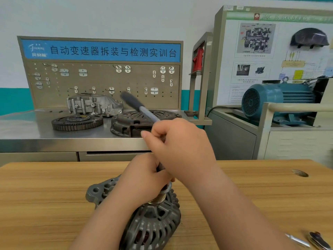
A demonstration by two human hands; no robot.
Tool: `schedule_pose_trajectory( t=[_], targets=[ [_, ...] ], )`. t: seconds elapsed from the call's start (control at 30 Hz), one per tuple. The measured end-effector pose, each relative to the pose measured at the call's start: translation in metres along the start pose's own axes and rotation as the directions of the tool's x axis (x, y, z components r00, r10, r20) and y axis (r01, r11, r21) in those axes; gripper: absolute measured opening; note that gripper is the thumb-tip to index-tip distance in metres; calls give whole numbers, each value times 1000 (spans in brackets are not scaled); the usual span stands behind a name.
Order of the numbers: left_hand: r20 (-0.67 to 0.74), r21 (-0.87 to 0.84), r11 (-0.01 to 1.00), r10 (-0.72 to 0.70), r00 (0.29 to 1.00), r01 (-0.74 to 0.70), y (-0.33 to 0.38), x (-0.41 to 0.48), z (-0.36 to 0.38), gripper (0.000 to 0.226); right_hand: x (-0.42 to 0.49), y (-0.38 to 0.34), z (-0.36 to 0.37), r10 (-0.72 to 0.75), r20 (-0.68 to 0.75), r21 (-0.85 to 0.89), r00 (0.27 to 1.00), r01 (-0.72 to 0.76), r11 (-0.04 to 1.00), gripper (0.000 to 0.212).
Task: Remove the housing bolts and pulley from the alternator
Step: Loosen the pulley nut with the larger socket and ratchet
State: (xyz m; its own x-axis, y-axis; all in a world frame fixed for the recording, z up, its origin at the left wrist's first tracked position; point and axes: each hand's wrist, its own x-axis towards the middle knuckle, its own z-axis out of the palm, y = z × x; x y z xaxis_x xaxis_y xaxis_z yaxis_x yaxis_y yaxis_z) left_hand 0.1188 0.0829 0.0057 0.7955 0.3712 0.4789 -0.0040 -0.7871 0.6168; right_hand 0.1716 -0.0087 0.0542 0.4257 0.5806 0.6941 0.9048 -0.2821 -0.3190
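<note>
Front tabletop: alternator near centre, pulley on top.
Hands: left hand just over the pulley, right hand above it, both around a wrench.
Rear tabletop: flywheel left, clutch cover right, gearbox housing behind them, pegboard at back.
Far right: electric motor.

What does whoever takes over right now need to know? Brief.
Right hand grips the wrench handle, raised over the alternator.
Left hand grips the pulley top; the wrench head is hidden under it.
Alternator stands pulley-up on the table.
Done: nothing visibly off yet; pulley still mounted.
Left: free the pulley, then housing bolts; their state can't be seen.
</note>
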Motion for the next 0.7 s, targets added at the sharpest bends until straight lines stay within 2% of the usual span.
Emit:
schedule_pose_trajectory(
  t=[0.07,0.17,0.23,0.27,0.37,0.47,0.57,0.63,0.7],
  targets=[
    [-10,13,1000,-7,1000,8,-1,1,0,44,2,-5,2,71,-16,-141,997,-73,987,42],
    [7,5,1000,1,1000,-1,-4,0,0,41,4,-4,1,87,7,-155,996,-85,984,32],
    [15,-26,1000,10,1000,-10,-4,-1,0,38,1,1,-1,1,15,-39,1000,-1,999,26],
    [31,-43,999,19,999,-17,-3,-1,-1,34,0,5,-3,-46,21,73,999,44,996,23],
    [75,-94,995,35,997,-28,-1,-2,-3,35,0,15,-9,-201,63,435,978,155,887,21],
    [73,-104,994,32,997,-24,1,-3,-4,37,0,19,-11,-279,70,531,958,201,823,18],
    [45,-51,999,-5,999,8,4,-4,-3,29,1,15,-7,-179,50,430,983,140,892,16],
    [8,-18,999,-30,1000,30,5,-5,-1,35,-1,8,-3,-73,30,225,997,64,972,18],
    [-21,25,999,-37,999,37,4,-3,-2,44,-2,-1,2,16,-23,-24,1000,-17,1000,23]
  ],
)
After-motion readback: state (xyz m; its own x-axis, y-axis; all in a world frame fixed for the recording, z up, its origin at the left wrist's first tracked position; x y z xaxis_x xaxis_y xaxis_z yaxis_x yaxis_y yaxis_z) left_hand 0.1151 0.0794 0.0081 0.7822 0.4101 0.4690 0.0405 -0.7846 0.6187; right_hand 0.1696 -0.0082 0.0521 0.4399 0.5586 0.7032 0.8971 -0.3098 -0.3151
